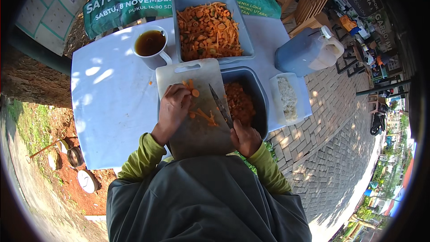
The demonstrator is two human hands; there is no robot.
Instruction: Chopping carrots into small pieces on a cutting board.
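My right hand (247, 137) grips a knife (220, 106), its dark blade slanting up and left over the right edge of a white plastic cutting board (198, 137). Above the left part of the board, my left hand (174, 106) has its fingers bunched around pieces of carrot (195, 92); a round cut end and some strips show past the fingertips. Cut carrot strips (206, 117) lie on the board below. The board rests across a dark grey tub (263, 107), and chopped orange food (239, 102) shows inside the tub on the right.
Behind the board stands a grey tub (248, 37) of sliced and shredded carrot (210, 30). A mug (154, 61) of brown liquid is left of it. To the right are a plastic jerrycan (302, 52) and a container (276, 98) of white grated food (287, 99), near the table's edge (307, 90).
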